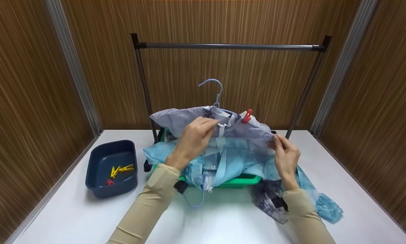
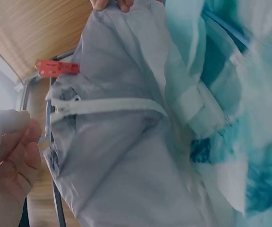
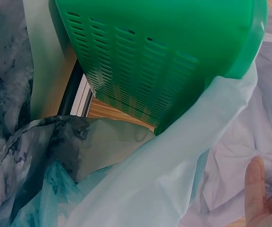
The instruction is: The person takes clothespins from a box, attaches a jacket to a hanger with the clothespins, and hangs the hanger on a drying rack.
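Note:
A thin lilac-grey zip jacket (image 1: 179,118) hangs on a hanger (image 1: 219,89) whose bluish hook stands up above the collar. One red clothespin (image 1: 247,116) is clipped at the jacket's shoulder, right of the neck. My left hand (image 1: 194,139) is close by the top of the white zipper (image 2: 112,106); the left wrist view shows its loosely bent fingers apart from the cloth, holding nothing. With thumb and fingers, my right hand (image 1: 286,154) pinches the jacket's right-hand edge. Below the jacket, a sheer turquoise garment (image 1: 247,161) lies over a green basket (image 1: 236,183).
A dark blue tub (image 1: 94,169) at left holds yellow clothespins (image 1: 121,169) and a red one (image 1: 109,182). Behind stands a rack with a horizontal rail (image 1: 230,46). Dark patterned cloth (image 1: 270,200) and a turquoise sleeve (image 1: 328,206) spill onto the white table (image 1: 223,223).

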Demonstrator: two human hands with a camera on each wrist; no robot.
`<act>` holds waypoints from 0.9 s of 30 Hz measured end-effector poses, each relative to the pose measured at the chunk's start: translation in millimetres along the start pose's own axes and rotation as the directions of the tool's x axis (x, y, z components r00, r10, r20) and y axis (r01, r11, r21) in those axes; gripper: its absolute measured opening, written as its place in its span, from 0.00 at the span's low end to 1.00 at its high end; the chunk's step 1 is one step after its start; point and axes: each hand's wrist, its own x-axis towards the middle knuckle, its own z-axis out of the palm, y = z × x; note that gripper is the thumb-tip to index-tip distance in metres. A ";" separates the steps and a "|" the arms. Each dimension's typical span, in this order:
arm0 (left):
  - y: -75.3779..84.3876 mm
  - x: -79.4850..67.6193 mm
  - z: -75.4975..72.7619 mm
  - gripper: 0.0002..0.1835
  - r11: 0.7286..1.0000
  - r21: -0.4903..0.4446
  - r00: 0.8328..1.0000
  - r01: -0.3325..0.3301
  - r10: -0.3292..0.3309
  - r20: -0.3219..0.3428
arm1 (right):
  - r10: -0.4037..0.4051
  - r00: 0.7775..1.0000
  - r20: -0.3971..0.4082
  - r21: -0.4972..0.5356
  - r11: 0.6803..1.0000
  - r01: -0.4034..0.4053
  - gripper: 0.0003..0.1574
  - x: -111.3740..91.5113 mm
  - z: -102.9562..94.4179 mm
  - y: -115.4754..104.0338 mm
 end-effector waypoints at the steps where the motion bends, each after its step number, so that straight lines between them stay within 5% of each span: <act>1: -2.8 -3.4 -2.0 0.13 1.000 -0.008 1.000 0.007 -0.007 -0.007 | -0.004 1.000 -0.008 0.009 1.000 0.004 0.14 1.5 -0.4 4.4; 8: -26.5 -36.0 -26.8 0.12 0.997 -0.038 0.995 0.074 -0.076 -0.063 | -0.027 1.000 0.009 0.055 0.998 0.027 0.16 3.7 6.0 12.6; 17: -52.1 -75.9 -57.4 0.08 0.994 -0.053 0.988 0.098 -0.103 -0.114 | -0.015 0.999 0.032 0.036 0.999 0.013 0.14 -5.8 5.1 -19.7; 27: -69.8 -102.7 -79.9 0.08 0.973 0.018 0.970 0.230 -0.227 -0.088 | -0.001 1.000 0.025 0.032 0.999 0.000 0.14 -6.0 5.1 -20.8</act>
